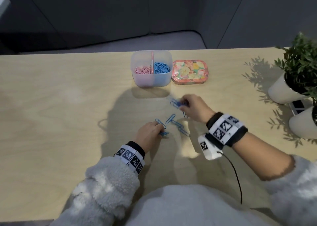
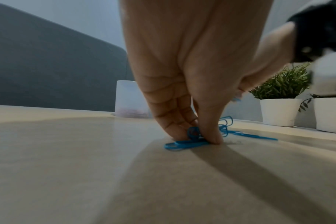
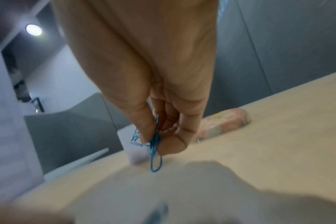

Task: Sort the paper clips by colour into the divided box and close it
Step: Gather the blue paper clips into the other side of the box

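Note:
A translucent divided box (image 1: 166, 79) stands at the table's far middle, pink clips (image 1: 142, 70) in its left half and blue clips (image 1: 41, 67) in its right. Its flowered lid (image 1: 189, 71) lies just right of it. Several loose blue paper clips (image 1: 173, 121) lie on the wood between my hands. My left hand (image 1: 151, 133) pinches blue clips (image 2: 184, 143) against the tabletop. My right hand (image 1: 192, 108), lifted a little above the table, pinches a small bunch of blue clips (image 3: 154, 145).
Two white pots (image 1: 281, 91) (image 1: 304, 124) with green plants stand at the table's right edge, with a marker card (image 1: 297, 106) between them. A black cable (image 1: 235, 176) runs from my right wrist camera toward my body. A grey sofa lies beyond the far edge.

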### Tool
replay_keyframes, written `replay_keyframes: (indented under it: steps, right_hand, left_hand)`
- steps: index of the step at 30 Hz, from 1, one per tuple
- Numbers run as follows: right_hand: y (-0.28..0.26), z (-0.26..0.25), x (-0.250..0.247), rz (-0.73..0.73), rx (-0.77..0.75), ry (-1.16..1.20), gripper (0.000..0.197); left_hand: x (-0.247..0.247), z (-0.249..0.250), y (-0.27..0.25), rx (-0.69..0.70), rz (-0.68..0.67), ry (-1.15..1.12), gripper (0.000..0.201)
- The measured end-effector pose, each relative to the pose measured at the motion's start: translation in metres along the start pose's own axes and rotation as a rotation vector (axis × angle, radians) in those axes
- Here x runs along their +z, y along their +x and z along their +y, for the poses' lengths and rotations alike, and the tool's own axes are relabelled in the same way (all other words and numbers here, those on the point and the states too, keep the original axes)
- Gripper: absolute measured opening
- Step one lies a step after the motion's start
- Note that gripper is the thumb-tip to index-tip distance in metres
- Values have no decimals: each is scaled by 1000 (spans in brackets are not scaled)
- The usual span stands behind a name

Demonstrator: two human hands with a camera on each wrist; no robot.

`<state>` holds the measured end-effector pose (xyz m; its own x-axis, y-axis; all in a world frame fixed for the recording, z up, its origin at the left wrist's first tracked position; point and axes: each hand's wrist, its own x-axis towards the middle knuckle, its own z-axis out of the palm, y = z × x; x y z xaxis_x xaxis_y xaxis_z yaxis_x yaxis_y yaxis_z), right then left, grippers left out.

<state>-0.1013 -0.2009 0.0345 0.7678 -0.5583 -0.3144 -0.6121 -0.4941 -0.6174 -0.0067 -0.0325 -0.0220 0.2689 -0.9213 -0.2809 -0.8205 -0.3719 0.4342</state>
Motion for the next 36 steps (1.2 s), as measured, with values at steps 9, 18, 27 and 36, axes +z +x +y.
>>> replay_keyframes:
  steps: [9, 18, 27, 36]
  right_hand:
    - [123, -68, -55, 162, 80, -72, 10]
    - [139, -79, -42, 185, 121, 1, 22]
    - [47, -16, -29, 136, 61, 273, 14]
    - [-21, 33, 30, -90, 158, -75, 18]
  left_hand:
    - [-17, -4, 8, 59, -3, -69, 17]
    - [-97, -8, 66, 62, 283, -130, 14]
    - [-143, -2, 148, -85, 240, 71, 24]
    - [-96, 4, 79, 156, 338, 14, 19]
